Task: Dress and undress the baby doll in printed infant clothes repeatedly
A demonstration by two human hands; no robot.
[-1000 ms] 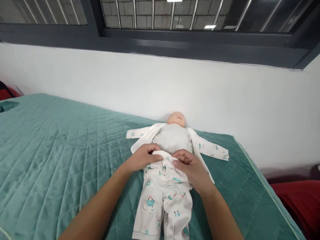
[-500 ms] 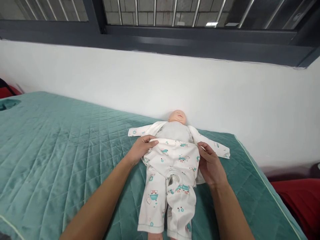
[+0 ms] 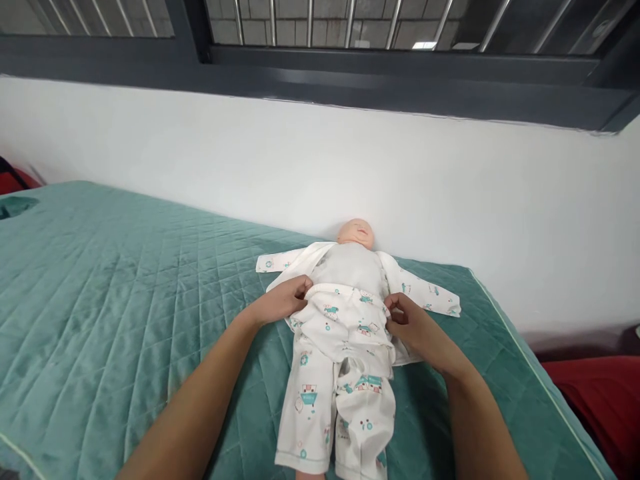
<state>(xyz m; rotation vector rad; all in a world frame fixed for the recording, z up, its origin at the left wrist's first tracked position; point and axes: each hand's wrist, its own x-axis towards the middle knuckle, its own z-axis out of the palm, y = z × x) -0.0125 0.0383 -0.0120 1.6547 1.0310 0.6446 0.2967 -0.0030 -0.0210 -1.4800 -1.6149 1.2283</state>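
Note:
A baby doll (image 3: 356,233) lies on its back, its head toward the wall. It wears white printed pants (image 3: 345,327) and a white printed jacket (image 3: 425,293) spread open, with a pale grey-white torso (image 3: 347,265) showing between. My left hand (image 3: 285,299) is closed at the left end of the pants' waistband, thumb and fingers pinching the cloth. At the right end of the waistband, my right hand (image 3: 410,327) pinches the edge between thumb and fingertips. The band lies across the doll's belly. One foot shows below the left pant leg.
A green quilted cover (image 3: 150,287) spreads under the doll, its piped edge running down the right. Behind stands a white wall (image 3: 200,153) below a dark window frame (image 3: 350,77) with metal bars. A red object (image 3: 595,400) is at the lower right.
Both hands have drawn closer together at the waistband. The band lies slightly lower and snugger on the belly, and more of the jacket's left side shows.

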